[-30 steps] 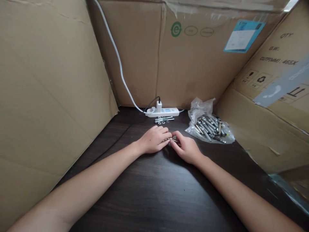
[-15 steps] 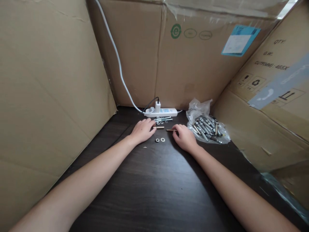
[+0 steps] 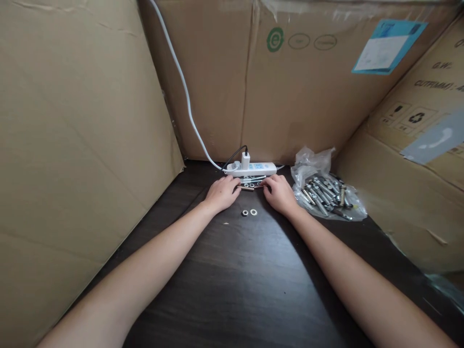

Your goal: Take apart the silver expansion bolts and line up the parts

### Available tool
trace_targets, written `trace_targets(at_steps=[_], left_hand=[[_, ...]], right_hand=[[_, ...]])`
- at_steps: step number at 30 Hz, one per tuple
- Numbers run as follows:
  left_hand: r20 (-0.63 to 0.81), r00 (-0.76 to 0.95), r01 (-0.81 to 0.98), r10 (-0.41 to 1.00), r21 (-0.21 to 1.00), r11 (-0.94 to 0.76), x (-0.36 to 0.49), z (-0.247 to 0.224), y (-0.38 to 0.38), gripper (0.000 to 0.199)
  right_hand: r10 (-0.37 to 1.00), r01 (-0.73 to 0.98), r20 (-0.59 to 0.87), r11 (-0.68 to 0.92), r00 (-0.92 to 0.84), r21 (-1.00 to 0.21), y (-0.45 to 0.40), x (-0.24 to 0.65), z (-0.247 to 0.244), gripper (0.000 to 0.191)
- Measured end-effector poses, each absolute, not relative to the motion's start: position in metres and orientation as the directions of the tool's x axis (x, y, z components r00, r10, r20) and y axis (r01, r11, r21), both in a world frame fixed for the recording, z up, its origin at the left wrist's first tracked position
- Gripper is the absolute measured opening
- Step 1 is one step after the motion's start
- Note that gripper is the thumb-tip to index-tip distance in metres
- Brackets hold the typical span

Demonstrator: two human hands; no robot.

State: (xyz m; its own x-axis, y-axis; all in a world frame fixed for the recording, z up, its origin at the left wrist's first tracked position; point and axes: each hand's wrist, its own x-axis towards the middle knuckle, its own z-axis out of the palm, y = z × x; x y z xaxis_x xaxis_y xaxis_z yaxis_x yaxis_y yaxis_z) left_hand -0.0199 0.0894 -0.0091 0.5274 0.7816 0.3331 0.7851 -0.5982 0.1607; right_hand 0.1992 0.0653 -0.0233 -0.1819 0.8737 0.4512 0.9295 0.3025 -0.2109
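My left hand (image 3: 222, 193) is closed on a short metal sleeve (image 3: 247, 188) that lies level and points right. From the other side, my right hand (image 3: 279, 194) pinches a thin metal rod (image 3: 258, 186), its tip at the sleeve's right end; whether it has entered is too small to tell. Just behind the fingers lie long silver bolts (image 3: 255, 179) and several small washers, partly covered by the hands. A nut (image 3: 245, 213) and a flat washer (image 3: 253, 212) rest side by side on the dark table (image 3: 224, 280), nearer to me.
Behind the bolts is a white power strip (image 3: 270, 168) with a plug and cables. An open plastic bag (image 3: 358, 210) of metal anchor bolts (image 3: 324, 193) lies to the right. Cardboard boxes (image 3: 203, 72) stand at the left, back and right.
The rod in my right hand has come up to the sleeve in my left, closing the gap between them. The whole view has shifted slightly.
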Motion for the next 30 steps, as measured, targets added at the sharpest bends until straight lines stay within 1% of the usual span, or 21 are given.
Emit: trace_targets(at_steps=[3, 8, 11, 13, 15, 17, 20, 23, 26, 30], left_hand=[[0.336, 0.518, 0.794, 0.787, 0.152, -0.588, -0.02, -0.009, 0.089, 0.021], [0.331, 0.504, 0.813, 0.798, 0.129, -0.567, -0.018, -0.007, 0.085, 0.02], [0.344, 0.481, 0.821, 0.806, 0.145, -0.552, -0.016, -0.005, 0.081, 0.025], [0.355, 0.457, 0.828, 0.815, 0.166, -0.536, -0.016, -0.003, 0.078, 0.031], [0.355, 0.433, 0.834, 0.828, 0.19, -0.518, -0.016, 0.0, 0.075, 0.032], [0.367, 0.424, 0.832, 0.828, 0.203, -0.517, -0.018, 0.002, 0.071, 0.032], [0.384, 0.4, 0.835, 0.832, 0.221, -0.503, -0.023, 0.003, 0.066, 0.033], [0.372, 0.345, 0.843, 0.862, 0.28, -0.459, -0.027, 0.002, 0.062, 0.035], [0.338, 0.313, 0.835, 0.888, 0.347, -0.426, -0.028, 0.002, 0.061, 0.037], [0.302, 0.29, 0.825, 0.908, 0.402, -0.398, -0.028, 0.002, 0.066, 0.038]], right_hand=[[0.858, 0.926, 0.483, 0.309, -0.173, -0.218, 0.068, 0.2, -0.024, 0.021], [0.788, 0.892, 0.597, 0.367, -0.147, -0.265, 0.059, 0.198, -0.019, 0.021], [0.76, 0.865, 0.63, 0.414, -0.157, -0.285, 0.035, 0.187, -0.009, 0.025], [0.772, 0.861, 0.59, 0.448, -0.237, -0.24, 0.012, 0.175, -0.002, 0.028], [0.779, 0.853, 0.498, 0.504, -0.38, -0.138, -0.012, 0.16, 0.002, 0.031], [0.795, 0.854, 0.416, 0.514, -0.441, -0.077, -0.031, 0.147, 0.003, 0.032], [0.837, 0.877, 0.356, 0.473, -0.415, -0.088, -0.045, 0.135, 0.0, 0.039], [0.872, 0.897, 0.322, 0.424, -0.369, -0.121, -0.044, 0.134, -0.004, 0.043], [0.887, 0.906, 0.31, 0.4, -0.344, -0.139, -0.035, 0.138, -0.007, 0.046], [0.907, 0.927, 0.31, 0.344, -0.286, -0.149, -0.018, 0.144, -0.008, 0.045]])
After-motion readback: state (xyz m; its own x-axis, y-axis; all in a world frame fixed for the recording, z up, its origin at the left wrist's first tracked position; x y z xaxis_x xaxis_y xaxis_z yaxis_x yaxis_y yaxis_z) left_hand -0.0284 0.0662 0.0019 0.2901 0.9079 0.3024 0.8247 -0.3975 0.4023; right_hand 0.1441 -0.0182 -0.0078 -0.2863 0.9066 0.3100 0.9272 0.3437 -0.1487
